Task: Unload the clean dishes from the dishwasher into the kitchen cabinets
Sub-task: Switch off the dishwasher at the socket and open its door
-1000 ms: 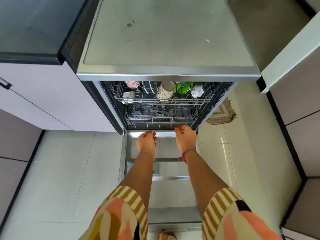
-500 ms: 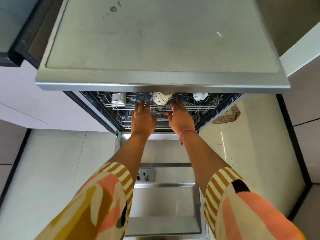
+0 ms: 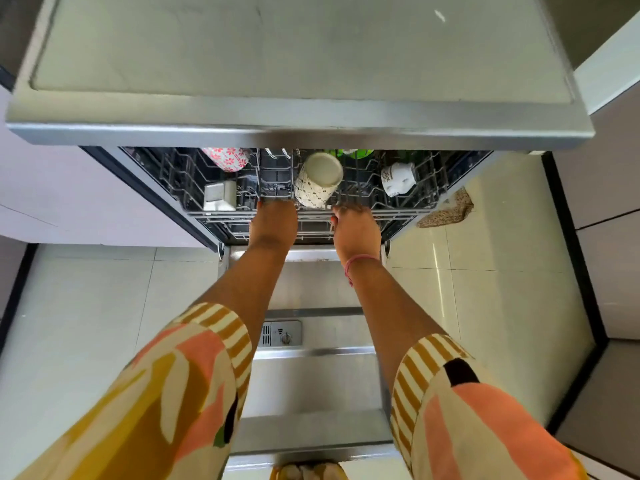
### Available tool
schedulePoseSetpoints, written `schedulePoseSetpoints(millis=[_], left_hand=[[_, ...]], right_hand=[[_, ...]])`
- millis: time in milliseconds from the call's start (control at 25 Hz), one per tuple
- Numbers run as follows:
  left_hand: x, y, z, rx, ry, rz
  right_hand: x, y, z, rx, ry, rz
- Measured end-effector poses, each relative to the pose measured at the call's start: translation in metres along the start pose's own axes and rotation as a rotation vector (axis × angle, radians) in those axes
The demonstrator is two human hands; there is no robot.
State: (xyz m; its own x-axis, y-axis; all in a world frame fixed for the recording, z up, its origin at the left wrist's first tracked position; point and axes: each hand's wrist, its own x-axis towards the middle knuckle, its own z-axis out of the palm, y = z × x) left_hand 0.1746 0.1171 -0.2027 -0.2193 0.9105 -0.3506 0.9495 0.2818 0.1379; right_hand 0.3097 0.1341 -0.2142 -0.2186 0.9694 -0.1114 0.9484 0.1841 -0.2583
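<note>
The upper rack point(image 3: 398, 212) sits under the dishwasher's top, its long side running left to right. A patterned mug point(image 3: 317, 181) lies tilted in it, bottom toward the camera. Both arms reach straight forward; the left hand point(image 3: 273, 221) and the right hand point(image 3: 356, 226) curl their fingers over the rack's front rail. A floral bowl point(image 3: 227, 158) and white cup point(image 3: 398, 178) flank the mug.

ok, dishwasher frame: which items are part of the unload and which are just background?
Job: upper rack, patterned mug, floral cup, white cup, square white dish, green item, left hand and right hand gripping the rack's front edge.

Lying about: floor mat, detergent dispenser on the open door.
</note>
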Motion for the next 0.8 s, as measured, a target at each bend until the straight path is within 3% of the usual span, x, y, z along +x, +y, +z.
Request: schedulePoseSetpoints(millis=[360,800], left_hand=[[-0.102,-0.014,0.042,0.104,-0.077,0.057],[-0.174,-0.007,0.077,0.001,-0.133,0.073]], right_hand=[[-0.107,0.001,-0.005,-0.098,-0.202,0.000],[-0.180,0.025,-0.005,-0.048,-0.244,0.020]])
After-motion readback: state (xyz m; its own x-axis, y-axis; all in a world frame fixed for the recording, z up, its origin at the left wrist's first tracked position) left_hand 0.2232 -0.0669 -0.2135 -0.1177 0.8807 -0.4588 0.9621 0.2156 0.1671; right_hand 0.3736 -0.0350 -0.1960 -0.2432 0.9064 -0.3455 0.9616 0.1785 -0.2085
